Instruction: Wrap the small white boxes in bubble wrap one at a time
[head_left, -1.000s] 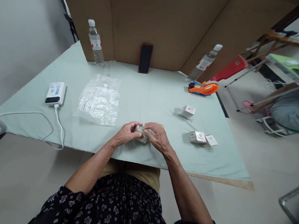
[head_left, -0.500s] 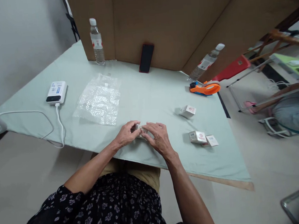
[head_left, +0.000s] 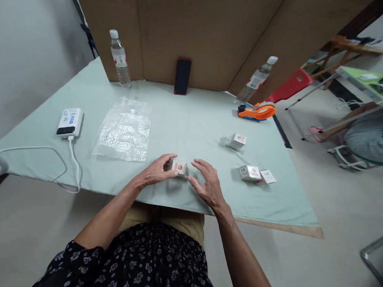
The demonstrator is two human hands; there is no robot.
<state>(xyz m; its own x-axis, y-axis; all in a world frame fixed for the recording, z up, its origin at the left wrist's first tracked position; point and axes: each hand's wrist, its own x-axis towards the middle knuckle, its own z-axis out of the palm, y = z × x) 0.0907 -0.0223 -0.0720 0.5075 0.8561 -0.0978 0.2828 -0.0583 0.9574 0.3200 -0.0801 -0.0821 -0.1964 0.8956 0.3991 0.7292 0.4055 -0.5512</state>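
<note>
My left hand [head_left: 156, 171] grips a small white box wrapped in bubble wrap [head_left: 178, 166], resting on the pale green table [head_left: 190, 126] near its front edge. My right hand [head_left: 208, 184] hovers just right of the box, fingers spread and holding nothing. A single small white box [head_left: 236, 141] lies further right, and two more small boxes [head_left: 255, 174] sit side by side beyond my right hand. A sheet of bubble wrap [head_left: 124, 130] lies flat to the left of my hands.
A white power bank [head_left: 69, 123] with a cable lies at the left. An orange tape dispenser [head_left: 257, 111] sits at the right edge. Two water bottles [head_left: 119, 58] [head_left: 254, 81] and a dark phone [head_left: 182, 76] stand against a brown cardboard screen [head_left: 203, 29].
My right hand has let go of the wrapped box and opened, moving slightly right. My left hand keeps hold of the box, now set down on the table.
</note>
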